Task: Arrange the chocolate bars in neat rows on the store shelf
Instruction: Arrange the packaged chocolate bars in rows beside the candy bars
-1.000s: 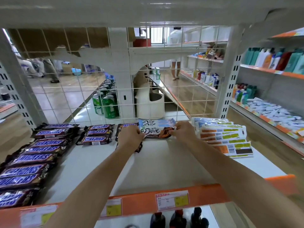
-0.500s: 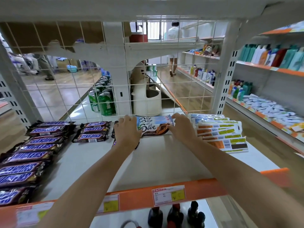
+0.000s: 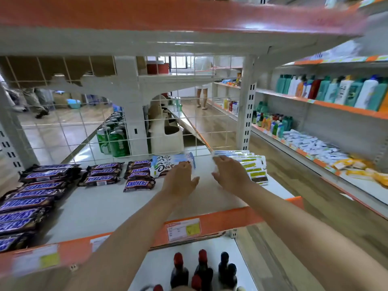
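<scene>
A small stack of light-blue Dove bars (image 3: pixel 168 164) lies at the back of the white shelf (image 3: pixel 100 206), against the wire grid. My left hand (image 3: pixel 181 182) hovers over its right end, fingers apart, holding nothing. My right hand (image 3: pixel 230 175) is open too, just right of the gap, beside a row of white and yellow bars (image 3: pixel 249 166). Snickers bars lie in short rows (image 3: pixel 139 175) left of the Dove stack, more Snickers (image 3: pixel 102 174) beyond, and a long column of Snickers (image 3: pixel 27 204) runs down the left side.
A wire grid (image 3: pixel 63 131) closes the back of the shelf, green cans (image 3: pixel 114 141) behind it. An orange shelf edge (image 3: pixel 189 13) hangs overhead and another orange lip (image 3: pixel 220 217) fronts this shelf. Dark bottles (image 3: pixel 201 269) stand below. Shelves of bottles (image 3: pixel 331 89) line the right aisle.
Both hands have let go of the Dove bars and drawn back toward me, fingers spread. The Dove stack stays at the back. My head has pulled back and tilted up.
</scene>
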The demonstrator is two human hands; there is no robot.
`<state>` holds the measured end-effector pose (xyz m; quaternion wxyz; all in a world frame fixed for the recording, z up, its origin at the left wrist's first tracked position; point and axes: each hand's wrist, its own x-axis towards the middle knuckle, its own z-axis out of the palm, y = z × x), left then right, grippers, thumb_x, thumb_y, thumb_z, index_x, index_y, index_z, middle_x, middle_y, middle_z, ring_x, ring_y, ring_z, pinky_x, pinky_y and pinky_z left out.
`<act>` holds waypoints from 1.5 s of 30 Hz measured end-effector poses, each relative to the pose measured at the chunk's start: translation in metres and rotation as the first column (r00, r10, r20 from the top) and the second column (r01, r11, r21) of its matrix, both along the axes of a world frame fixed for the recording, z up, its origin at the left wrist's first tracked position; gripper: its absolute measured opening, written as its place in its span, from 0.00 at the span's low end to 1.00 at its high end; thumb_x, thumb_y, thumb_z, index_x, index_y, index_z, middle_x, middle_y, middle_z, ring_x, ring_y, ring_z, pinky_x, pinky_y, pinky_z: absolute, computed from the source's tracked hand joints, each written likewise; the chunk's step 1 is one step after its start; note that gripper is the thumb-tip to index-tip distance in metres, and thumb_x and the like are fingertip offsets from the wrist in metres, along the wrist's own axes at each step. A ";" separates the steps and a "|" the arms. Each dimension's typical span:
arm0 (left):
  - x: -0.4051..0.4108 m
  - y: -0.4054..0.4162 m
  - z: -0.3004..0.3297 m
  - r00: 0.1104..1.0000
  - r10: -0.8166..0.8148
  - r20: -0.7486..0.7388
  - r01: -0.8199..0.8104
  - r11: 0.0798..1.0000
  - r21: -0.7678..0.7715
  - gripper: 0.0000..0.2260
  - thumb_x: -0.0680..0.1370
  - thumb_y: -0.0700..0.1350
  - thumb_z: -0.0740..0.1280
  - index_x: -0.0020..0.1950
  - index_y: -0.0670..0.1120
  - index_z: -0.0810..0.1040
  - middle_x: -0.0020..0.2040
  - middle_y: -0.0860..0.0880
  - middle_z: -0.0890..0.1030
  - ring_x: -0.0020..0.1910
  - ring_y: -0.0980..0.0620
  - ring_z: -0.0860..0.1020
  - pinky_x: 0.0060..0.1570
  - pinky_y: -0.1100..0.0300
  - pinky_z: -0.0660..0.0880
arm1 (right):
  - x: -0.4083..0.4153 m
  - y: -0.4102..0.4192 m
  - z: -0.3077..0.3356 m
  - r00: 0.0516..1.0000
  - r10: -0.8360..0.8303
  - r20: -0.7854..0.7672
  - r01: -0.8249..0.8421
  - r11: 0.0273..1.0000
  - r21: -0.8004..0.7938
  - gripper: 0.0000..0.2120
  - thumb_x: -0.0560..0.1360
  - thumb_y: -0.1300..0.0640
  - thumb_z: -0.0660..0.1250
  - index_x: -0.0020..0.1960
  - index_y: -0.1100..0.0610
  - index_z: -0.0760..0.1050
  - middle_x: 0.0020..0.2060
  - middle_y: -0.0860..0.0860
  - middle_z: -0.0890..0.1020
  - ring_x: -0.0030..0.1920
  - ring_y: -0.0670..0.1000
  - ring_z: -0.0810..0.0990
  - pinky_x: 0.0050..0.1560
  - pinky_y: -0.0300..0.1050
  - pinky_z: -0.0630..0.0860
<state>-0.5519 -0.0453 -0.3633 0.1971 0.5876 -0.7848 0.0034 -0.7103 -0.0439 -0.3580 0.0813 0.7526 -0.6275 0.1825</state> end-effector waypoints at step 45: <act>-0.041 0.024 -0.006 0.998 -0.031 0.049 0.030 0.999 0.019 0.20 0.79 0.52 0.60 0.67 0.42 0.68 0.64 0.45 0.72 0.64 0.49 0.70 0.58 0.59 0.69 | -0.091 0.020 0.015 0.795 0.096 -0.599 0.051 0.973 0.224 0.19 0.73 0.60 0.67 0.63 0.59 0.67 0.58 0.55 0.71 0.55 0.56 0.76 0.42 0.48 0.72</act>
